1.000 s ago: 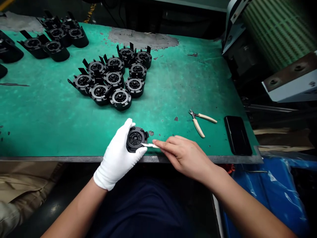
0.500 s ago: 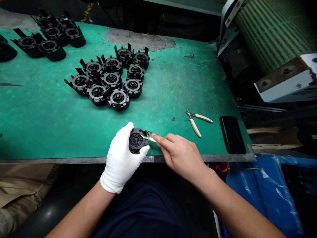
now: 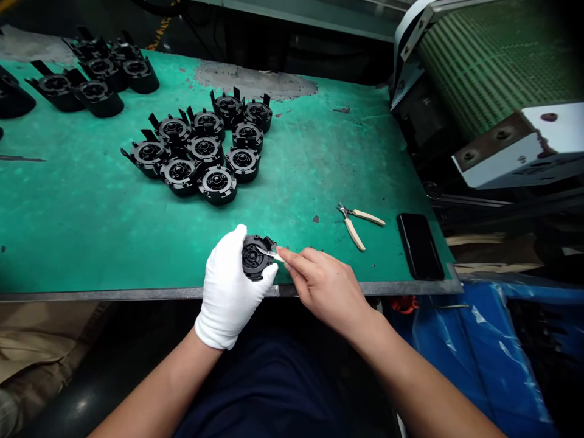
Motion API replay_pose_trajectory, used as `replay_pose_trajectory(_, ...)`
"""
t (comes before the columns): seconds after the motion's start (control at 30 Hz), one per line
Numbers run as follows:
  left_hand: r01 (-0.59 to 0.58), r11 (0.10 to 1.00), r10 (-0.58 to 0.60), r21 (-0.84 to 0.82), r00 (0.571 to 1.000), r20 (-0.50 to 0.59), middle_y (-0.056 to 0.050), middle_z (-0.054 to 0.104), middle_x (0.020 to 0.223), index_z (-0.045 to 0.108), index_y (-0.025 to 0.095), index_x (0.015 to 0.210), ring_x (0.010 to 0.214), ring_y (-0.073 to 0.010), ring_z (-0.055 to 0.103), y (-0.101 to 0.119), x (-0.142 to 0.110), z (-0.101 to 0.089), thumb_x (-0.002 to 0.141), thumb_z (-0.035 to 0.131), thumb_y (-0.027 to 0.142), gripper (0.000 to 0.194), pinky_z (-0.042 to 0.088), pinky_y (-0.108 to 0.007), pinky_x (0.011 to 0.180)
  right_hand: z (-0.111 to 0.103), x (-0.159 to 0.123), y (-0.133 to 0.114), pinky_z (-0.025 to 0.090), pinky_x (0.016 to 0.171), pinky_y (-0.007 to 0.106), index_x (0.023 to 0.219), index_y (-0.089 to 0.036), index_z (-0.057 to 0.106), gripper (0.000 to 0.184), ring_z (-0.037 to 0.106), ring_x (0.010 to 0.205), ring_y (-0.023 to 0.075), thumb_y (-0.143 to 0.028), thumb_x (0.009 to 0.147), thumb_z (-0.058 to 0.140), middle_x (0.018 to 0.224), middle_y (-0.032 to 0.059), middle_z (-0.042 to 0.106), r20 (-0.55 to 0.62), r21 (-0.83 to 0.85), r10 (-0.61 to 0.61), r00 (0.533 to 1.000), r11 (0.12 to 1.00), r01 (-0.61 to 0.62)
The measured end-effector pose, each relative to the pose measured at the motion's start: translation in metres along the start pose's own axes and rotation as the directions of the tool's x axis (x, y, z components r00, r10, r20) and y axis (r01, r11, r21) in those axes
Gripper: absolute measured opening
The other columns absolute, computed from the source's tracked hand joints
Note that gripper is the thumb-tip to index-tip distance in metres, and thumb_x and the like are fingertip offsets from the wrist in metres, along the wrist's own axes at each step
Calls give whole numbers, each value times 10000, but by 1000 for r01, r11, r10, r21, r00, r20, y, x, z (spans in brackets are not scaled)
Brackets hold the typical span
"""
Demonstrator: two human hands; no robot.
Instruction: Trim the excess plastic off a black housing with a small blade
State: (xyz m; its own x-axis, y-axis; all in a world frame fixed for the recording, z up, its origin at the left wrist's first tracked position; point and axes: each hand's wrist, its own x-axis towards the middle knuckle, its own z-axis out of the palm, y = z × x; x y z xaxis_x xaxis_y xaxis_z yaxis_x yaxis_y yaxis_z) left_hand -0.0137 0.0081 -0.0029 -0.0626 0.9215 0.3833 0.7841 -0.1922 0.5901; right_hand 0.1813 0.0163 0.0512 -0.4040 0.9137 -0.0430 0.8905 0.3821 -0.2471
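My left hand (image 3: 228,289), in a white glove, grips a round black plastic part (image 3: 253,257) just above the near edge of the green table (image 3: 91,243). My bare right hand (image 3: 322,286) pinches a small pale blade (image 3: 272,256) whose tip lies against the part's upper right rim. The two hands almost touch at the part.
A cluster of several like black parts (image 3: 203,152) sits mid-table, with more parts (image 3: 86,79) at the far left. Small pliers (image 3: 353,222) and a black phone (image 3: 420,245) lie to the right. A grey machine with a green belt (image 3: 493,67) stands at the right. Blue plastic sheeting (image 3: 493,359) hangs below.
The blade tip has slid up from the part's lower right edge to its upper right rim. Both hands have drifted slightly right in the view and the part has turned a little.
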Motion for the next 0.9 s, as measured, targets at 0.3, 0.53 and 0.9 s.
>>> replay_pose_trajectory(0.3, 17, 1000, -17, -2, 1000, -24, -213, 578, 1401, 401, 98, 1500, 1309, -349, 571, 5, -3, 5, 829, 764, 428, 831, 470, -506, 1131, 10, 9, -8, 463, 736, 296, 1412, -284, 623, 384, 684, 885, 197, -336, 1092, 417, 956, 48, 731, -54, 59, 53, 997, 997, -50)
replay_pose_trajectory(0.53, -61, 984, 107, -168, 954, 280, -165, 486, 1525, 262, 182, 1585, 1417, -309, 492, -17, 15, -21, 816, 793, 402, 960, 419, -469, 1206, -6, -11, 10, 537, 852, 312, 1327, -262, 647, 333, 725, 970, 193, -302, 1080, 427, 1116, 19, 767, 163, 319, 24, 986, 945, -76)
replay_pose_trajectory(0.9, -86, 978, 161, -192, 896, 414, -91, 457, 1581, 316, 220, 1570, 1457, -251, 461, -23, 32, -32, 836, 770, 410, 884, 375, -400, 1247, -19, -1, 10, 558, 841, 351, 1418, -237, 607, 400, 731, 1006, 240, -309, 1090, 389, 1176, 69, 759, 309, 220, -131, 942, 974, 64)
